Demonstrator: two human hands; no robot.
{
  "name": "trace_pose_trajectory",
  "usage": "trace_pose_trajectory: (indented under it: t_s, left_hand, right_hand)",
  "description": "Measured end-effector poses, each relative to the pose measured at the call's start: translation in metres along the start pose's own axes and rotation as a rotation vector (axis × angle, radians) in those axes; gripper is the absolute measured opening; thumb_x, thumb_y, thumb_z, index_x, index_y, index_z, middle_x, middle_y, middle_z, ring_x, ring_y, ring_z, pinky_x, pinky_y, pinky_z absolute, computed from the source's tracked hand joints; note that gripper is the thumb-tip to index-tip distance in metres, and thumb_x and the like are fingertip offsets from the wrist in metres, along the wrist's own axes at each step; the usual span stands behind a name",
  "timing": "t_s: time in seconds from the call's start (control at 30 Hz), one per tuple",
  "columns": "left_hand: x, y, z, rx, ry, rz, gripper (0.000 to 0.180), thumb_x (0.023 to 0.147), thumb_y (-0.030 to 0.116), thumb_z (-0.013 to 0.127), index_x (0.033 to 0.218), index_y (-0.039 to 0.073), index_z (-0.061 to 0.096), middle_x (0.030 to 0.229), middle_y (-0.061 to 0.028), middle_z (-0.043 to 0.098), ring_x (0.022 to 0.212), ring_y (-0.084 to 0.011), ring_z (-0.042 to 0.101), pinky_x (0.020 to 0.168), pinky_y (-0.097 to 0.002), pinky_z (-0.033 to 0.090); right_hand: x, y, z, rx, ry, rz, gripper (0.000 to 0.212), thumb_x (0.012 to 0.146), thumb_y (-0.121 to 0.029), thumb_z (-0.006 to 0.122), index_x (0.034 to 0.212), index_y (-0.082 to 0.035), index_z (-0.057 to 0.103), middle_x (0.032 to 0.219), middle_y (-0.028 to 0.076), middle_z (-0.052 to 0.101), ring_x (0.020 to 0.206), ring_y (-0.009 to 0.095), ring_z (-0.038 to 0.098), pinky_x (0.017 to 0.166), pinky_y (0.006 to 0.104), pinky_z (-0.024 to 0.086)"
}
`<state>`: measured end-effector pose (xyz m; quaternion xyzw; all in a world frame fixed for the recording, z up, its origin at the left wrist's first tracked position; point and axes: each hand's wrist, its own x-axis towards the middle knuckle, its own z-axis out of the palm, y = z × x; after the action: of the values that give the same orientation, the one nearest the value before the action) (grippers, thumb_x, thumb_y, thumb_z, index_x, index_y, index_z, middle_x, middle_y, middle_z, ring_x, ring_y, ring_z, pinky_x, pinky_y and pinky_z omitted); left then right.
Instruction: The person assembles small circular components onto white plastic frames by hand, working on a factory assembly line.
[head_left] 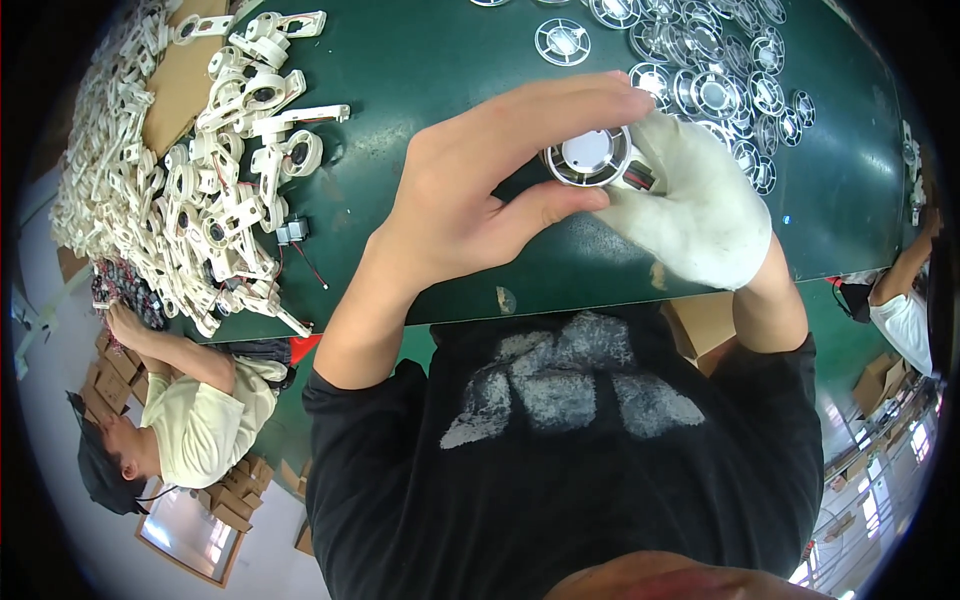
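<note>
My bare left hand (455, 180) pinches a round chrome-rimmed cover (588, 157) with a pale centre, thumb below and fingers over the top. The cover sits against a white plastic part, of which only a little shows beside it, along with red and black wires (638, 178). My right hand (700, 200), in a white glove, is closed around that white part from the right. Its fingers hide most of the part, so I cannot tell whether the cover is fully seated. Both hands are above the green table (400, 60).
Many white plastic housings (215, 190) are heaped on the left, beside cardboard (185, 90). A small motor-like piece (292, 232) with wires lies near them. Loose chrome covers (715, 95) spread at the far right. One person (200, 410) works at left, another (905, 310) at right.
</note>
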<state>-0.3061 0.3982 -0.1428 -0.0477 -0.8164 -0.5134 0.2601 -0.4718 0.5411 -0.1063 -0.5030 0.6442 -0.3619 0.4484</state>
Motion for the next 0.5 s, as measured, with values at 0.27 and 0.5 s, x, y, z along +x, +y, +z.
trace_pose_trajectory:
  t_s: [0.27,0.5]
  left_hand:
    - [0.003,0.003,0.004,-0.098,-0.04,0.054,0.061,0.086,0.002,0.078,0.14,-0.01,0.053,0.133,-0.0296,0.064,0.132,-0.0421,0.058,0.11,-0.0479,0.048]
    - [0.003,0.013,0.007,-0.251,0.115,-0.229,0.051,0.097,0.02,0.073,0.134,-0.012,0.058,0.132,-0.0279,0.065,0.12,-0.0329,0.066,0.099,-0.0371,0.054]
  right_hand:
    - [-0.004,-0.009,-0.015,0.44,-0.342,0.296,0.037,0.098,-0.035,0.058,0.1,0.0,0.068,0.068,0.007,0.06,0.065,0.016,0.061,0.06,0.0305,0.048]
    - [0.004,0.005,0.011,0.0,0.026,-0.075,0.027,0.1,-0.036,0.061,0.105,-0.011,0.07,0.075,0.012,0.067,0.069,0.031,0.067,0.063,0.0402,0.052]
